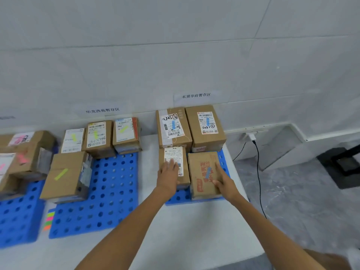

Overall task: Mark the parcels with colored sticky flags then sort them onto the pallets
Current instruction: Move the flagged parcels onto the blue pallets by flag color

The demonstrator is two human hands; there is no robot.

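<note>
Our left hand lies flat on a white-labelled brown cardboard parcel. Our right hand lies open on the red-printed brown parcel beside it. Beneath both are a blue perforated plastic pallet and a white table.

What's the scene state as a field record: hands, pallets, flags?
left hand: flat on white-label parcel, right pallet
right hand: rests on red-print parcel with blue flag
middle pallet: four parcels, yellow-green flags
left pallet: parcels, pink flags
flag pad: between left and middle pallets
</note>
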